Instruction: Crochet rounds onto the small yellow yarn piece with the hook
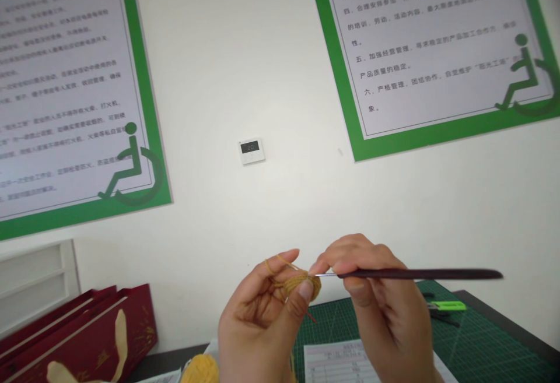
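My left hand (266,313) pinches a small mustard-yellow crochet piece (300,285) between thumb and fingers. Yellow yarn (280,262) loops over its raised index finger. My right hand (380,301) grips a crochet hook (420,274) with a dark handle, held nearly level and pointing left. The hook's metal shaft reaches the crochet piece, and its tip is hidden there. A short red strand (311,316) hangs just below the piece.
Below lie a green cutting mat (481,336) and a printed sheet (336,362). A yellow yarn ball (201,368) sits left of my hands, dark red gift bags (87,336) further left. A bright green-handled tool (450,306) lies right. The wall (284,208) stands behind.
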Demonstrator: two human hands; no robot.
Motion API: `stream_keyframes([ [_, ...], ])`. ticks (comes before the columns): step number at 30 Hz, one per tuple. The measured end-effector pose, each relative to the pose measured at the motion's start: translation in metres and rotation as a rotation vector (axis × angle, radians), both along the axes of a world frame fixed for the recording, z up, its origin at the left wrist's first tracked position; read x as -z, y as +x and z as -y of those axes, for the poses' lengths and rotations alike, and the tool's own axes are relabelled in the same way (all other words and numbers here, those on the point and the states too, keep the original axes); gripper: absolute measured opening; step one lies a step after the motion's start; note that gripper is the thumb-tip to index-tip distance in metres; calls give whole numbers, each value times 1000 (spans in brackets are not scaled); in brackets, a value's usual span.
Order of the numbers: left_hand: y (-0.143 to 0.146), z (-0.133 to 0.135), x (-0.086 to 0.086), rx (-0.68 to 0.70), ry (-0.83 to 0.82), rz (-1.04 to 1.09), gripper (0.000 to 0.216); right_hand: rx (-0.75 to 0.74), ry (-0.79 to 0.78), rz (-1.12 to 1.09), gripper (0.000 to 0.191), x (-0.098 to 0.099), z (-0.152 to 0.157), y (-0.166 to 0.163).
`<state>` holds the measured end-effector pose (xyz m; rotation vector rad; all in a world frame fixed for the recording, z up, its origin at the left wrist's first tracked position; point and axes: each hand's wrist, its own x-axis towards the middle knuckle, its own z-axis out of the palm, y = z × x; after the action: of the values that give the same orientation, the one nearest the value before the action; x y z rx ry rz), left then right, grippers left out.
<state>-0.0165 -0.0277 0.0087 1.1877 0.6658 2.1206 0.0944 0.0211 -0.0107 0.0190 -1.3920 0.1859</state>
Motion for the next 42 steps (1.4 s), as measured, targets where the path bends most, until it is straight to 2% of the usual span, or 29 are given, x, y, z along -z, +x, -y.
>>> stream_keyframes([
  [6, 1, 1, 1, -14, 5, -16, 29, 292, 210, 106, 10, -8, 4, 6],
  [11, 2, 4, 0, -4, 20, 4, 32, 444, 265, 131, 17, -9, 6, 8],
  [14, -1, 5, -1, 81, 5, 13, 36, 403, 257, 109, 15, -7, 4, 6],
  [19, -7, 3, -2, 197, -41, 28, 37, 161, 169, 38, 15, -1, -1, -6],
  [22, -10, 2, -1, 234, -41, 29, 37, 69, 104, -10, 19, 2, -5, -11],
  [25, -12, 2, -1, 255, -37, 32, 37, 34, 68, -18, 17, 4, -10, -10],
  [28, -13, 3, -2, 299, -88, 50, 40, 17, 112, 40, 12, 7, -16, -8],
  [30, -12, 4, -2, 313, -115, 64, 41, 98, 189, 23, 17, 8, -18, -8],
  [33, -7, 3, -1, 250, -78, 59, 38, 397, 320, -52, 31, 9, -16, -12],
  [35, -3, 2, 1, 139, -6, 46, 37, 521, 340, -71, 29, 9, -12, -14],
  [38, -2, 0, 3, 5, 79, 1, 39, 439, 243, -70, 21, 9, -6, -14],
  [40, -4, 0, 3, -4, 72, -46, 38, 303, 135, -92, 17, 10, -4, -13],
  [42, -7, 1, 2, 16, 32, -64, 35, 135, -59, -142, 11, 11, -3, -12],
])
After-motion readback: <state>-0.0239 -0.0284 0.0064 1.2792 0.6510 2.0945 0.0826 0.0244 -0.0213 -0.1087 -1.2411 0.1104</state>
